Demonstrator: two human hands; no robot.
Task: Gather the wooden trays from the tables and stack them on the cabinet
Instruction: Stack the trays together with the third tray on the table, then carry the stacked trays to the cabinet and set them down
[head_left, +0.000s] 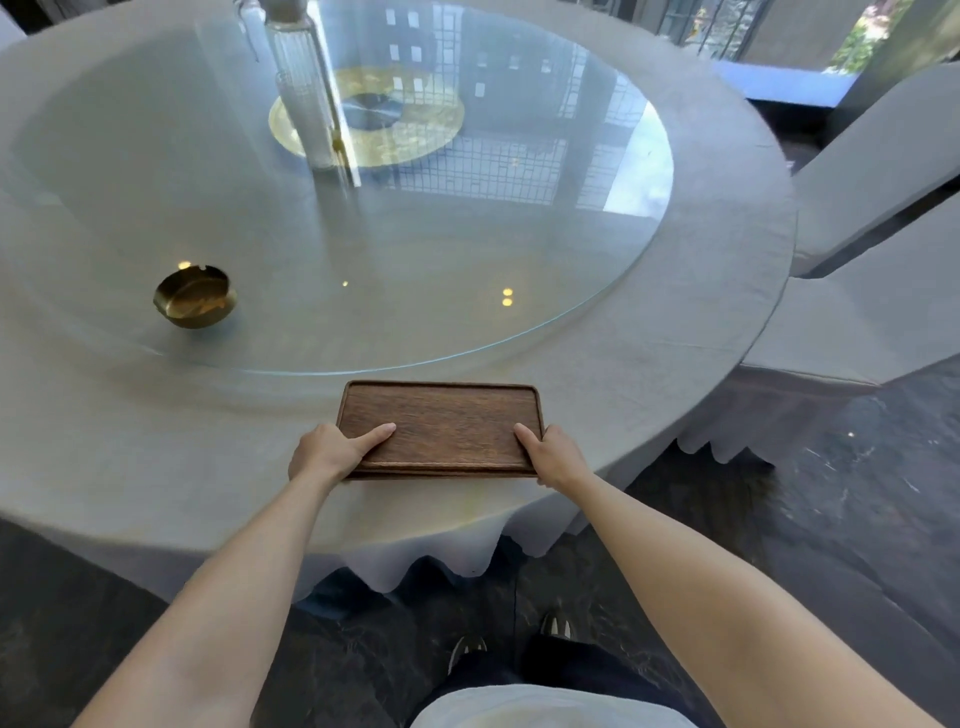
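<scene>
A dark brown rectangular wooden tray (441, 423) lies flat near the front edge of a round table covered in grey cloth (156, 447). My left hand (332, 451) grips the tray's near left corner, thumb on top of the rim. At the near right corner my right hand (553, 454) grips the tray the same way. Below the top tray's front edge a second edge shows, so it may rest on another tray; I cannot tell for sure. The cabinet is not in view.
A large round glass turntable (519, 249) covers the table's middle, right behind the tray. On it stand a brass bowl-shaped ashtray (195, 297) at the left and a tall clear glass bottle (304, 88) at the back. Cloth-covered chairs (872, 291) stand at the right. The floor is dark stone.
</scene>
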